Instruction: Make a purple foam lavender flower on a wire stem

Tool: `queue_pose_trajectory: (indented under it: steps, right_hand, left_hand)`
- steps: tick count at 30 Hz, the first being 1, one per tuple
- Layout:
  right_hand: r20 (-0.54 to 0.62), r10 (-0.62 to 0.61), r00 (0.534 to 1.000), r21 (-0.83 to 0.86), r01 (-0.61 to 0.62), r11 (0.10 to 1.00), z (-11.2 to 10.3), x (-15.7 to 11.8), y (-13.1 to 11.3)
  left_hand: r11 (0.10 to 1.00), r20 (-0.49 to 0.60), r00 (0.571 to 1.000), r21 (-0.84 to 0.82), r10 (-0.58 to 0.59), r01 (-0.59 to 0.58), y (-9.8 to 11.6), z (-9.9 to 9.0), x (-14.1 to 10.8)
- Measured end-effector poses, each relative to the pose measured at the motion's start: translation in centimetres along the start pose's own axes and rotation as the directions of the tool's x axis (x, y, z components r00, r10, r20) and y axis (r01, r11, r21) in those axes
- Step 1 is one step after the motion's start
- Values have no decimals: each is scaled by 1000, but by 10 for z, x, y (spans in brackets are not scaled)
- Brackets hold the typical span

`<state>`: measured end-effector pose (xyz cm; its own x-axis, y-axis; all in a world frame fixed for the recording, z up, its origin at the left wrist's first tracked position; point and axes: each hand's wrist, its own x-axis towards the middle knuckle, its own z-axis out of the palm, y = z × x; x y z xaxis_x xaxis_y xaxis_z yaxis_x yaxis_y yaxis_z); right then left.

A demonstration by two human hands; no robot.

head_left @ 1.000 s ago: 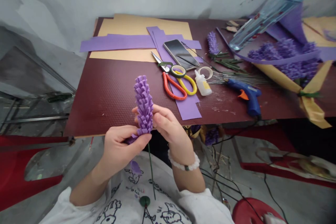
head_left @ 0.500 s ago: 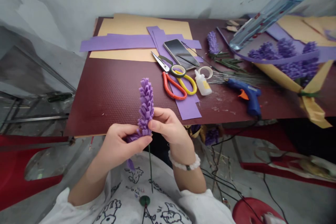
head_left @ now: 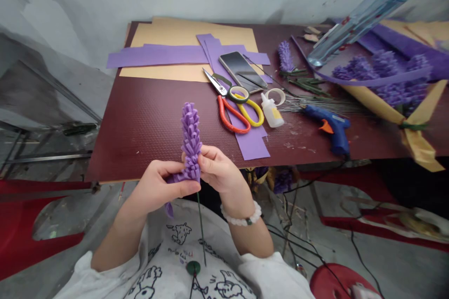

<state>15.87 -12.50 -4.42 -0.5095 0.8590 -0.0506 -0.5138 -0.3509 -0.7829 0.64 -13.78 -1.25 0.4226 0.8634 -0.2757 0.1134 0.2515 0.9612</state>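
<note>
A purple paper lavender flower (head_left: pixel 191 133) stands nearly upright between my two hands, in front of the table's near edge. My left hand (head_left: pixel 162 182) is closed on its base, thumb across the front, with a loose tail of fringed purple strip (head_left: pixel 169 209) hanging below the fingers. The fingertips of my right hand (head_left: pixel 218 167) pinch the right side of the flower, a little higher up. From the base a thin green stem (head_left: pixel 200 226) runs down in front of the shirt. Some of the fingers behind the flower are hidden.
On the dark red table (head_left: pixel 147 121) lie scissors (head_left: pixel 233 107), a phone (head_left: pixel 242 71), tape rolls, a glue bottle (head_left: pixel 272 111) and a blue glue gun (head_left: pixel 329 126). Purple strips (head_left: pixel 157 55) lie on tan paper. A wrapped lavender bouquet (head_left: pixel 393 79) and a clear blue bottle (head_left: pixel 354 18) are at right.
Both hands and the flower have shifted slightly left. The flower has turned a little and leans more to the left. My right hand still pinches its side.
</note>
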Motion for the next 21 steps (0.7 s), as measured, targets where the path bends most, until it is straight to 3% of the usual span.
queue_pose_trajectory:
  steps: [4, 7, 11, 14, 17, 21]
  right_hand:
    - [63, 7, 998, -3, -7, 1000, 2, 1, 2]
    - [29, -43, 999, -68, 45, 997, 3, -2, -2]
    - [-55, -195, 979, -338, 166, 927, 5, -13, -11]
    - [-184, -239, 953, -516, 114, 849, 9, -19, -16]
    - [-242, -233, 942, -471, 96, 877, 11, -19, -19]
    - [-179, -156, 971, -305, 96, 947, 9, -16, -19]
  left_hand:
    - [997, -70, 994, -19, 79, -80, -7, 4, -2]
    - [991, -137, 982, 40, 133, -128, -7, 6, -5]
    - [955, -219, 949, 240, 228, -175, -1, 8, -7]
    - [927, -234, 936, 331, 263, -178, 2, 10, -7]
    - [932, -200, 955, 334, 217, -141, 3, 9, -7]
    - [963, -99, 988, 256, 116, -88, 3, 2, -6]
